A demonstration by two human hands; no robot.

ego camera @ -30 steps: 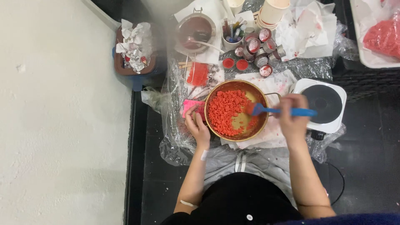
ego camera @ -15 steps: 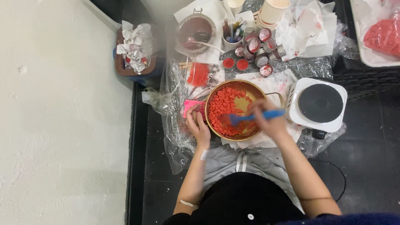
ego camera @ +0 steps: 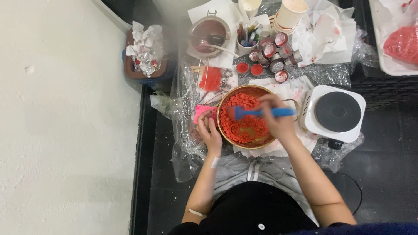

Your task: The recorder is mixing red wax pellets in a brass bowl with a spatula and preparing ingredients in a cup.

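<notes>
A dark floor beside a pale wall is seen. The round pan (ego camera: 246, 117) of red crumbs is steadied at nine o'clock by the left hand (ego camera: 210, 132); its grip on the rim is unclear. The blue spatula (ego camera: 260, 113) is clamped in the right hand (ego camera: 278, 122), its blade in the crumbs. At three o'clock sits a white hotplate (ego camera: 334, 114), half-hiding crumpled plastic.

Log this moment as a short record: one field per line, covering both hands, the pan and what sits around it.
left hand: grips the pan's left rim
right hand: holds a blue spatula, blade in the crumbs
pan: round, coppery, partly filled with red crumbly bits
right of pan: white single hot plate, nothing on it
behind pan: small tins with red filling, paper cups, cup of pens
left of pan: pink pad on clear plastic sheet
</notes>
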